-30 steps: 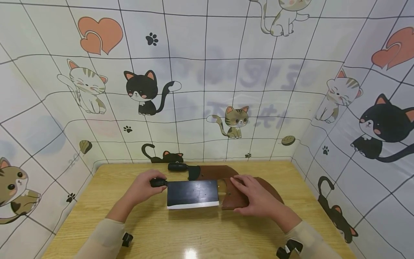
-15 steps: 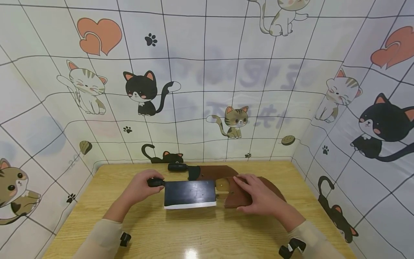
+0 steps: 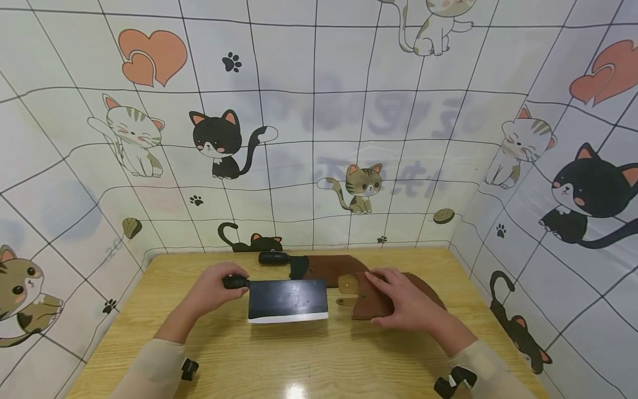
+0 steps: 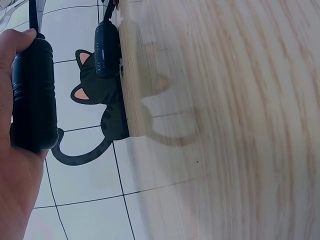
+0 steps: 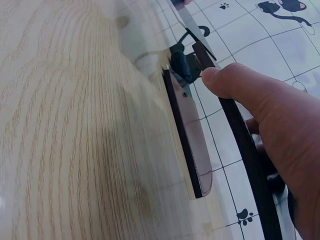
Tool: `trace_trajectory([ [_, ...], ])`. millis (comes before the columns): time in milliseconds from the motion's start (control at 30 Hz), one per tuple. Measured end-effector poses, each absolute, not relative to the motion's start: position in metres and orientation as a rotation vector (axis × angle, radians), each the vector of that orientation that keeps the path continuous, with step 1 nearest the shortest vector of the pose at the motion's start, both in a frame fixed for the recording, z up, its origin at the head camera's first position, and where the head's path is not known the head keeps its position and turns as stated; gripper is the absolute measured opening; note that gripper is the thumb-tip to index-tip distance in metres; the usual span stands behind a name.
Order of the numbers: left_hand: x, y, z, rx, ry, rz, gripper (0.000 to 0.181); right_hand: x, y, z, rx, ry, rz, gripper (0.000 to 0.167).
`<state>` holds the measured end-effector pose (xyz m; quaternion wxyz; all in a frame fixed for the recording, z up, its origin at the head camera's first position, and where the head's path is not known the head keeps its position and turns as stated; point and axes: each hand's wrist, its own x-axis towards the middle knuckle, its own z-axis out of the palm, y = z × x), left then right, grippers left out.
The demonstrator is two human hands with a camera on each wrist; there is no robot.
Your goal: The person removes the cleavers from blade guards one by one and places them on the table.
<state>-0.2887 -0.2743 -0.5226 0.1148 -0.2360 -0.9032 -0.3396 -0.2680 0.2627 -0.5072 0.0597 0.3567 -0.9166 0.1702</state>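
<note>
In the head view my left hand (image 3: 216,291) grips the black handle of a cleaver, whose broad dark blade (image 3: 288,299) points right with its bright edge toward me. The left wrist view shows that ribbed handle (image 4: 34,95) in the palm. My right hand (image 3: 408,302) holds a brown leather sheath (image 3: 371,302), thumb on its near side and fingers over the top. The sheath's mouth and tan strap face the blade tip, a small gap between them. In the right wrist view the sheath's dark edge (image 5: 245,145) is seen narrow, above the table.
Behind the cleaver, a second knife in a brown sheath (image 3: 324,267) lies along the table's back edge, its black handle (image 3: 273,258) to the left. The pale wooden table (image 3: 309,360) meets a cat-patterned sheet (image 3: 289,122) at the back and sides.
The cleaver has moved left and the sheath right, so the blade tip has come away from the sheath's mouth and a gap has opened. Both hands keep their hold.
</note>
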Motion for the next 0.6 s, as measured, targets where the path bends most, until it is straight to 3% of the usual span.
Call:
trace_trajectory([
  [600,-0.288,-0.290,-0.526,-0.656,-2.691,-1.016,0.028,-0.271,0.279,-0.508,1.034,-2.824,0.555,0.107],
])
